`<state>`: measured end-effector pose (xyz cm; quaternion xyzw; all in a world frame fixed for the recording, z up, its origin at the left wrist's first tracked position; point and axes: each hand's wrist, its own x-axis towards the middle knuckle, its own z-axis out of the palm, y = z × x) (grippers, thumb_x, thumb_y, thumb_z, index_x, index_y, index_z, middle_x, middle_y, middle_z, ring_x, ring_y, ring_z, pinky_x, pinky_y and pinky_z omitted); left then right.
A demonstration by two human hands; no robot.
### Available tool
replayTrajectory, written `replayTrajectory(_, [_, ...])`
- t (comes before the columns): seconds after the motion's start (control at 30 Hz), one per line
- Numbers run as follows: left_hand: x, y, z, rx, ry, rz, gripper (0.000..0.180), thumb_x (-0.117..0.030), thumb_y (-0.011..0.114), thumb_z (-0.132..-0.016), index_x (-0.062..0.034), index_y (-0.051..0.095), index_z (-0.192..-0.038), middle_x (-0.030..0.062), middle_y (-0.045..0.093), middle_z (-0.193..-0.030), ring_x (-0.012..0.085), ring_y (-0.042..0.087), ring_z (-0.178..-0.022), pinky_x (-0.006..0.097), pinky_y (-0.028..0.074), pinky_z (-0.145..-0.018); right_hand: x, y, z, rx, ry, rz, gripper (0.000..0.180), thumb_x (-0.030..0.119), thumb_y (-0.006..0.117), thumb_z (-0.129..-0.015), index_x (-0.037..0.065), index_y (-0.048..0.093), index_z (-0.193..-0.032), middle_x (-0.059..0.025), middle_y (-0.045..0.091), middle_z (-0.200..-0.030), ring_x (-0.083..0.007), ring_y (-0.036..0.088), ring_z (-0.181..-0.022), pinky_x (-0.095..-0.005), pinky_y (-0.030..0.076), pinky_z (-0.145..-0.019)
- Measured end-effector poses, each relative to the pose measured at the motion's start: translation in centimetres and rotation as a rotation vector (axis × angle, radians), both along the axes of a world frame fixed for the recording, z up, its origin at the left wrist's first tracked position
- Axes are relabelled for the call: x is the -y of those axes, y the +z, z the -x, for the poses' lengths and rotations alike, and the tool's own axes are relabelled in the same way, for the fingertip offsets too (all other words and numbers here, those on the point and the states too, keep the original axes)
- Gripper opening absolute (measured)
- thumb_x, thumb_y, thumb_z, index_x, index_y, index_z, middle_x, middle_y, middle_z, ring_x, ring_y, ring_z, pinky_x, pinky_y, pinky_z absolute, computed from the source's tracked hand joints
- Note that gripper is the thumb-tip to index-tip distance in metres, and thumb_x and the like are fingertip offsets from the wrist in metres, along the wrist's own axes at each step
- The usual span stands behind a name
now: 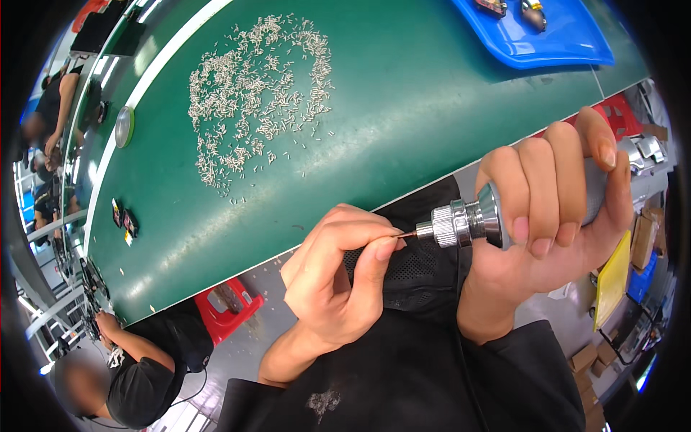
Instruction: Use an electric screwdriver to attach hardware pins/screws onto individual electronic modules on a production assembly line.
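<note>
My right hand (pixel 554 209) is wrapped around a silver electric screwdriver (pixel 468 222) held sideways, its thin bit pointing left. My left hand (pixel 338 277) pinches the tip of the bit (pixel 404 235) between thumb and fingers; whether a small screw is in the pinch I cannot tell. Both hands hover over my dark lap, just in front of the edge of the green work surface (pixel 403 101). A wide scatter of small pale screws (pixel 252 93) lies on the green surface, well above my left hand.
A blue tray (pixel 533 39) with small parts sits at the far right of the belt. Small dark components (pixel 124 219) and a round tape roll (pixel 124 127) lie at the left. Another person (pixel 137 374) sits lower left near a red stool (pixel 230 306). Cardboard boxes stand at right.
</note>
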<state>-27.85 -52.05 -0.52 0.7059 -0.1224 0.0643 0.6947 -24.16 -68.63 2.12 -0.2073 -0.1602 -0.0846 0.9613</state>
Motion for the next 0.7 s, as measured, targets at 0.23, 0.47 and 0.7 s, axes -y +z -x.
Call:
replayTrajectory(0.23, [-0.7,1.8,-2.4,0.113,-0.012,-0.183,0.048,-0.011,0.082,-0.067,0.0108,0.059,-0.103,0.0192,0.064,-0.090,0.0221,0.062,-0.077,0.028,0.051,-0.062,0.1,0.6,-1.7,-0.082,-0.089,-0.072,0.017,0.019,0.044,-0.095,0.003,0.047,-0.090,0.0014,0.037,-0.051,-0.0094,0.036,-0.040,-0.0255,0.036,-0.047])
replayTrajectory(0.47, [-13.2,4.1,-9.6,0.335,0.443,-0.788,0.009,0.004,0.058,-0.084,0.0051,0.060,-0.076,0.0074,0.063,-0.069,0.0135,0.057,-0.065,0.023,0.043,-0.062,-0.2,-1.7,-3.0,-0.310,-0.249,-0.170,0.012,0.015,0.043,-0.096,0.005,0.042,-0.090,0.0030,0.032,-0.050,-0.0064,0.030,-0.039,-0.0236,0.032,-0.043])
replayTrajectory(0.7, [-33.8,3.3,-24.0,0.111,0.888,-1.321,0.034,-0.013,0.064,-0.084,-0.0001,0.054,-0.114,0.0199,0.061,-0.101,0.0331,0.060,-0.094,0.041,0.047,-0.081,-0.4,-2.7,-3.0,-0.349,-0.268,-0.224,0.012,0.014,0.042,-0.096,0.004,0.041,-0.091,0.0014,0.032,-0.051,-0.0069,0.030,-0.039,-0.0233,0.031,-0.041])
